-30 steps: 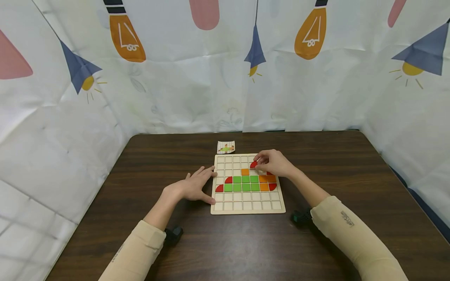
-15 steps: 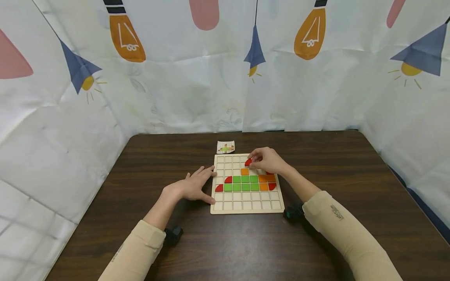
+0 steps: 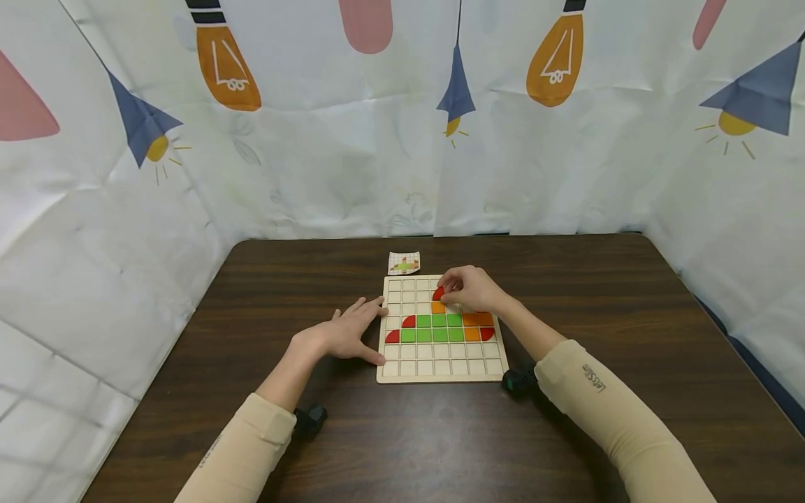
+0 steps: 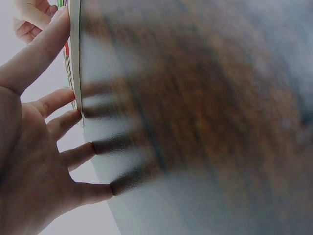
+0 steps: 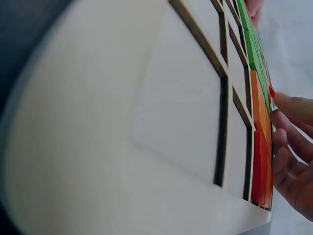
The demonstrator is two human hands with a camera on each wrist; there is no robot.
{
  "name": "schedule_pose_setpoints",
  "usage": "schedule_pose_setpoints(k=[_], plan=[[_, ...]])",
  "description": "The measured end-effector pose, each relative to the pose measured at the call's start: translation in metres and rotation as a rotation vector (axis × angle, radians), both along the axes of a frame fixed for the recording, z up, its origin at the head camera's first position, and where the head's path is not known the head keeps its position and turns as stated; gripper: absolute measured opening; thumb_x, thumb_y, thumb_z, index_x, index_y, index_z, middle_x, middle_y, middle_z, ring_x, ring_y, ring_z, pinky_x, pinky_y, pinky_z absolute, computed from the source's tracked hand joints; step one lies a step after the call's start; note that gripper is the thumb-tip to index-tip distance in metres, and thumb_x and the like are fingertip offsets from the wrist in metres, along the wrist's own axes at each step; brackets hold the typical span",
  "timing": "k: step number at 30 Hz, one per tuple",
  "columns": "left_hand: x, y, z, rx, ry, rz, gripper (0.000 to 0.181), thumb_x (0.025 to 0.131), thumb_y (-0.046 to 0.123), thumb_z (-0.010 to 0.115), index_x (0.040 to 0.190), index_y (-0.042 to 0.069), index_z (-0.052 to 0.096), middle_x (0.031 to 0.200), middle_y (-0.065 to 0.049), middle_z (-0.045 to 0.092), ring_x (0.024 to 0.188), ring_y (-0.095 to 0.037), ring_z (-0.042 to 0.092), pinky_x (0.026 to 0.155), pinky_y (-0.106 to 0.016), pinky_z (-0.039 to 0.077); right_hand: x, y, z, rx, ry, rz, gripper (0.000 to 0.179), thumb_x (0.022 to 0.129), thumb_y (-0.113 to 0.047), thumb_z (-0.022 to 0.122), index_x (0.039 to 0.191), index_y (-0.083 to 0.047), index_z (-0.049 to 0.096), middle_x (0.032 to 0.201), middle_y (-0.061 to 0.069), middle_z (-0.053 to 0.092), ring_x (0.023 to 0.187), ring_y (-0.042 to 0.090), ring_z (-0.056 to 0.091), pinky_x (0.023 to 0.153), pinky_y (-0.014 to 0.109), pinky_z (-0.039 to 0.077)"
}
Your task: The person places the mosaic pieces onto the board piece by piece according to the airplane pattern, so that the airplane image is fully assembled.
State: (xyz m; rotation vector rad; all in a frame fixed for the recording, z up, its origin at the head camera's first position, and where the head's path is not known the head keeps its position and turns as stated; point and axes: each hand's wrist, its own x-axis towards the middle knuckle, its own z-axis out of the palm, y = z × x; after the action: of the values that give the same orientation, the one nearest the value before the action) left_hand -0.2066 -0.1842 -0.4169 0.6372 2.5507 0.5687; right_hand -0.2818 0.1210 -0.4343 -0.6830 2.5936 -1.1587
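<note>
A pale wooden grid board (image 3: 441, 368) lies on the table with colored tiles set in its cells. My right hand (image 3: 473, 288) pinches a red quarter-round tile (image 3: 438, 295) between thumb and fingers at the upper part of the grid. Just below that tile sits a single orange square tile (image 3: 437, 307). Spread fingers of my left hand (image 3: 342, 335) touch the board's left edge, and its thumb rests at the lower left edge. In the left wrist view, the thumb (image 4: 46, 51) lies against the board's side. Green square tiles (image 3: 432, 335) fill two rows across the middle.
A small pattern card (image 3: 404, 263) with a similar colored picture lies just beyond the board. More orange tiles (image 3: 472, 334) and red quarter-round tiles (image 3: 393, 337) sit at the ends of the green rows. The dark wooden table (image 3: 415, 447) backs onto a printed curtain (image 3: 352, 168).
My right hand has moved left with the red quarter-round tile, then slightly down, bringing it directly above the lone orange square. The left hand has stayed in place at the board's edge.
</note>
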Motion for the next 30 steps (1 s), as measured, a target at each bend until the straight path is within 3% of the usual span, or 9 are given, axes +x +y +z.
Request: schedule_pose_setpoints(k=[16, 24, 30], plan=[[0.0, -0.001, -0.001, 0.005, 0.002, -0.005, 0.096, 0.084, 0.045, 0.085, 0.157, 0.008, 0.036, 0.171, -0.012, 0.011, 0.155, -0.042, 0.003, 0.112, -0.077, 0.006, -0.001, -0.002, 0.002, 0.043, 0.0, 0.015, 0.022, 0.097, -0.013, 0.074, 0.117, -0.005, 0.075, 0.098, 0.002, 0.069, 0.085, 0.02, 0.062, 0.075, 0.034, 0.053], [0.001, -0.001, 0.0, 0.008, -0.001, -0.003, 0.096, 0.084, 0.045, 0.085, 0.158, 0.009, 0.036, 0.171, -0.012, 0.01, 0.155, -0.041, 0.002, 0.113, -0.077, 0.005, 0.001, 0.005, 0.006, 0.036, 0.005, 0.044, 0.019, 0.097, -0.014, 0.073, 0.115, -0.007, 0.075, 0.097, 0.001, 0.069, 0.08, 0.021, 0.061, 0.062, 0.033, 0.051], [0.0, -0.001, 0.0, 0.001, 0.0, -0.007, 0.096, 0.084, 0.046, 0.085, 0.158, 0.009, 0.036, 0.171, -0.011, 0.01, 0.155, -0.041, 0.002, 0.112, -0.077, 0.005, 0.004, 0.019, 0.009, 0.055, -0.001, 0.074, 0.019, 0.1, -0.014, 0.068, 0.117, -0.006, 0.074, 0.1, 0.001, 0.07, 0.08, 0.019, 0.062, 0.065, 0.032, 0.052]])
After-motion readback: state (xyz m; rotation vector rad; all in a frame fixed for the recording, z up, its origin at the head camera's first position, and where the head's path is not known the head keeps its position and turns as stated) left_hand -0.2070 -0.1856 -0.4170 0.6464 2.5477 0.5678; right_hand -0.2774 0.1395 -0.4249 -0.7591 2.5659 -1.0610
